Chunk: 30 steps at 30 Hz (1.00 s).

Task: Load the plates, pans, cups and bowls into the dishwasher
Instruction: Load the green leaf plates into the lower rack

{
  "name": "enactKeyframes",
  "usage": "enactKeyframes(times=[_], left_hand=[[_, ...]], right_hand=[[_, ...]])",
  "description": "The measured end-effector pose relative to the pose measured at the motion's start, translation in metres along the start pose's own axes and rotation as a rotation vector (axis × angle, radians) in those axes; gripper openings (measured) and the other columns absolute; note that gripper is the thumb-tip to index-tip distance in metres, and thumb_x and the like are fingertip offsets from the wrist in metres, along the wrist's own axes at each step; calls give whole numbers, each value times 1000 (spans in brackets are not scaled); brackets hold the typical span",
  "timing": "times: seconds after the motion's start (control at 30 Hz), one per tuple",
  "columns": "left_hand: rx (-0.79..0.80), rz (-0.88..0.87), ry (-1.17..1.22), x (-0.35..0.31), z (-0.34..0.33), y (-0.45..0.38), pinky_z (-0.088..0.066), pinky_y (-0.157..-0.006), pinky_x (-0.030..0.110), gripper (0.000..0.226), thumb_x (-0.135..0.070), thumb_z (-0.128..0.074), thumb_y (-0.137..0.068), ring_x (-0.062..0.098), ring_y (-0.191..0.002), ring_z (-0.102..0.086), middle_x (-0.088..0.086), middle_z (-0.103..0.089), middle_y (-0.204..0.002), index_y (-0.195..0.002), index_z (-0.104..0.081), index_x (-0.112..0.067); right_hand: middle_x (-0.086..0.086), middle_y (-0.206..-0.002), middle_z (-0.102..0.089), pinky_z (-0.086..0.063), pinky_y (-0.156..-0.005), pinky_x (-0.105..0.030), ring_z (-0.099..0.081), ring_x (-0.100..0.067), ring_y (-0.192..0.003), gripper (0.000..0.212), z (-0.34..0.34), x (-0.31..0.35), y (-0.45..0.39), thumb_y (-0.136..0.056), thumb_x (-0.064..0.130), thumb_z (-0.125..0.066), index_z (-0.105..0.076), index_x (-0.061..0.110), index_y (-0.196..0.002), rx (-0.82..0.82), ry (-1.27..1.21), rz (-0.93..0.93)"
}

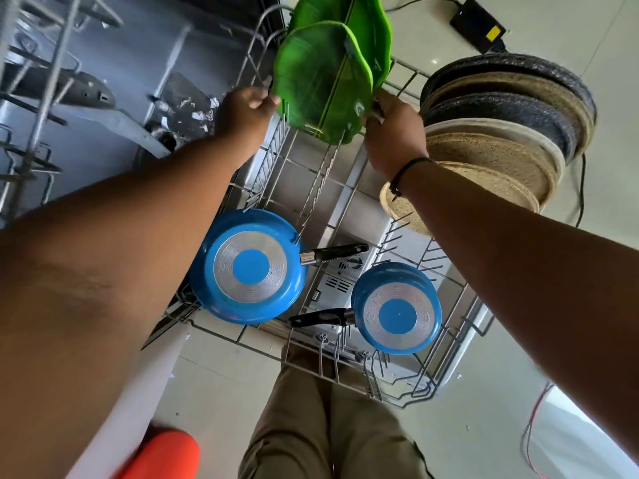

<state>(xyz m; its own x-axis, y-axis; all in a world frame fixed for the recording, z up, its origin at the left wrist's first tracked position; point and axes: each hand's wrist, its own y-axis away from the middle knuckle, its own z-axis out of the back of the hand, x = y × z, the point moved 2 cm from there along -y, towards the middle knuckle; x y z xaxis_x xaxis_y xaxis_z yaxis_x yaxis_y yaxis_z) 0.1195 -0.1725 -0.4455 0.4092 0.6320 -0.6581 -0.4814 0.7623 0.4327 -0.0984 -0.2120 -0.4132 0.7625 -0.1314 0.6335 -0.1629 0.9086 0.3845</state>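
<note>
Both hands, left hand (247,105) and right hand (392,133), grip a green plate (321,84) over the rack (345,188). Two blue pans (250,266) already loaded; a stack of plates (501,133) apparently waits beside.

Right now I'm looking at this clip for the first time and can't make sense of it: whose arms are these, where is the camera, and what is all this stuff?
There is no machine: the camera sits on a person's head and looks down, so the two arms are that person's own. Below them is a pulled-out wire dishwasher rack. Two blue pans lie upside down in it: the larger pan on the person's left, the smaller pan on the right. The left hand and the right hand hold the edges of a green leaf-shaped plate, standing it among the rack's prongs; a second green plate stands behind it. A row of round plates stands on edge at the right.
</note>
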Motion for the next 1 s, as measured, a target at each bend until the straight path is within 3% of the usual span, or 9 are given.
enactKeyframes(times=[0.1, 0.2, 0.27, 0.4, 0.5, 0.6, 0.77, 0.93, 1.0], left_hand=[[48, 34, -65, 30, -3, 22, -47, -92, 25, 43, -37, -63, -90, 18, -110, -59, 8, -61, -128, -124, -57, -11], [76, 64, -132, 67, -2, 60, -45, -99, 39, 51, -41, -59, -92, 26, -118, -55, 14, -56, -132, -131, -51, -9], [75, 64, -264, 91, 1, 93, -45, -98, 39, 59, -49, -54, -92, 30, -119, -53, 14, -53, -134, -137, -45, -13], [79, -101, -542, 122, 5, 156, -36, -106, 47, 89, -62, -61, -80, 38, -126, -45, 21, -47, -139, -145, -34, -8], [178, -138, -700, 141, 5, 186, -13, -117, 54, 128, -76, -68, -59, 39, -144, -18, 19, -20, -157, -152, -16, -6], [232, -164, -799, 156, 9, 193, -10, -115, 57, 145, -81, -71, -44, 39, -146, -6, 15, -6, -161, -153, -5, -12], [315, -106, -803, 166, 18, 175, -4, -115, 53, 147, -91, -59, -40, 32, -147, 5, 4, 11, -161, -150, 15, -27], [312, -132, -738, 176, 24, 175, -8, -116, 54, 144, -83, -68, -46, 36, -147, 5, 5, 9, -161, -150, 16, -30], [296, -106, -716, 178, 25, 176, -7, -117, 54, 143, -80, -71, -46, 39, -146, 5, 7, 7, -161, -150, 14, -31]], right_hand=[[-2, -113, -61, -43, -81, -21, -56, -12, -98, 38, -3, -4, 28, -91, 5, -49, -47, 13, -128, -92, -180, -18], [0, -96, -60, -48, -71, -24, -59, -16, -83, 22, -20, -19, 63, -94, 4, -43, -52, 12, -112, -57, -90, -41], [-4, -96, -63, -50, -73, -28, -60, -19, -85, 22, -39, -33, 83, -94, 4, -42, -59, 13, -103, 163, 76, -65], [-12, -118, -57, -49, -95, -42, -57, -30, -111, 33, -84, -55, 123, -90, 6, -48, -58, 13, -121, 652, 491, 12], [-13, -128, -49, -46, -99, -44, -49, -32, -121, 42, -111, -65, 139, -90, 9, -46, -49, 16, -131, 629, 660, 106], [-13, -126, -50, -45, -95, -46, -48, -34, -119, 37, -126, -71, 137, -92, 14, -44, -49, 20, -129, 561, 707, 121], [-8, -117, -59, -42, -91, -43, -54, -31, -110, 27, -127, -71, 130, -93, 24, -49, -53, 21, -119, 480, 770, 240], [-4, -96, -67, -40, -79, -36, -64, -28, -91, 22, -118, -66, 133, -93, 25, -49, -46, 27, -115, 380, 687, 319], [-3, -93, -67, -40, -78, -36, -64, -28, -89, 22, -118, -60, 128, -92, 21, -48, -43, 30, -112, 448, 639, 313]])
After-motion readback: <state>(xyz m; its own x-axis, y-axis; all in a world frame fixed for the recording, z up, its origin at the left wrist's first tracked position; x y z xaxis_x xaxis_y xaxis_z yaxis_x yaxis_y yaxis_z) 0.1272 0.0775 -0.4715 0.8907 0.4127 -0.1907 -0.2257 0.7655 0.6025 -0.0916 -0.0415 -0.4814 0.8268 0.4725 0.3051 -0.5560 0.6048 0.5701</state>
